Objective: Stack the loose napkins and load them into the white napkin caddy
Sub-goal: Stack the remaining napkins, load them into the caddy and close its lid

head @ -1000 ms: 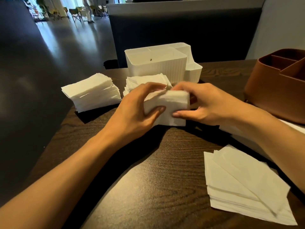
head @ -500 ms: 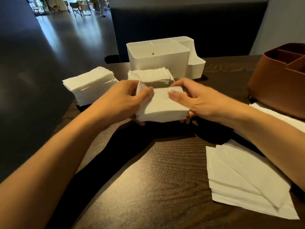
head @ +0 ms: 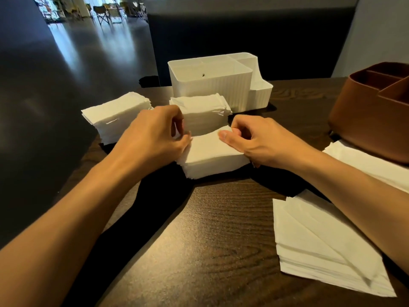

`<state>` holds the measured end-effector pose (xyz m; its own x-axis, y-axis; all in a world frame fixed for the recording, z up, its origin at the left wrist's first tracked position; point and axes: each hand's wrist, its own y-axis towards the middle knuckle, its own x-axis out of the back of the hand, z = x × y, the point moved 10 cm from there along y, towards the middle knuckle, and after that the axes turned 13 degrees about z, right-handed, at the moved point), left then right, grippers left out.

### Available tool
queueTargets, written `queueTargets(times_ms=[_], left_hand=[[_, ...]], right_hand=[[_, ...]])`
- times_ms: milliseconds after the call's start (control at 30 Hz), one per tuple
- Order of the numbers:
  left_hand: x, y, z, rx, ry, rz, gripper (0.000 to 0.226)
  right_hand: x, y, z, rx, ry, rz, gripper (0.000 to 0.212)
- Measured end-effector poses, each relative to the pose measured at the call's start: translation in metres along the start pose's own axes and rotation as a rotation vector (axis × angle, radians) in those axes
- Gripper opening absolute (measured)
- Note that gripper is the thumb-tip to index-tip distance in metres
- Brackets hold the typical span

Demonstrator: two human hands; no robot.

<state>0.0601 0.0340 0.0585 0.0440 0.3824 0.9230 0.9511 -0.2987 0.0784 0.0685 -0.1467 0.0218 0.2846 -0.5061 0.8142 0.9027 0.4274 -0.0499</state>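
In the head view, a napkin stack (head: 212,155) is held between the two hands just in front of the white napkin caddy (head: 218,85): its left end is gripped by the curled fingers of the left hand (head: 155,138), and its right end is pinched by the right hand (head: 250,138), whose thumb lies on the top sheet. Between this stack and the caddy a second pile (head: 199,114) is seen, a third pile (head: 115,120) lies left of the caddy, and loose unfolded napkins (head: 327,247) are spread well nearer and to the right on the wooden table (head: 221,251), with a brown caddy (head: 374,111) at the right.
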Motion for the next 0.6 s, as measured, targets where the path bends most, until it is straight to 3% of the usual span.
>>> queueTargets(times_ms=[167, 400, 500, 600], left_hand=[[-0.017, -0.007, -0.043, -0.289, -0.033, -0.007, 0.032], [-0.020, -0.008, -0.046, -0.228, 0.147, -0.073, 0.029], [-0.009, -0.023, -0.067, -0.362, -0.031, -0.119, 0.027], [-0.037, -0.031, -0.097, -0.436, -0.283, 0.121, 0.029]], right_hand=[[0.003, -0.001, -0.004, -0.017, -0.071, -0.021, 0.038], [0.002, -0.004, -0.002, -0.041, -0.147, 0.069, 0.032], [0.021, -0.014, 0.004, -0.054, -0.294, 0.077, 0.023], [0.052, -0.020, 0.009, -0.023, -0.286, -0.102, 0.019]])
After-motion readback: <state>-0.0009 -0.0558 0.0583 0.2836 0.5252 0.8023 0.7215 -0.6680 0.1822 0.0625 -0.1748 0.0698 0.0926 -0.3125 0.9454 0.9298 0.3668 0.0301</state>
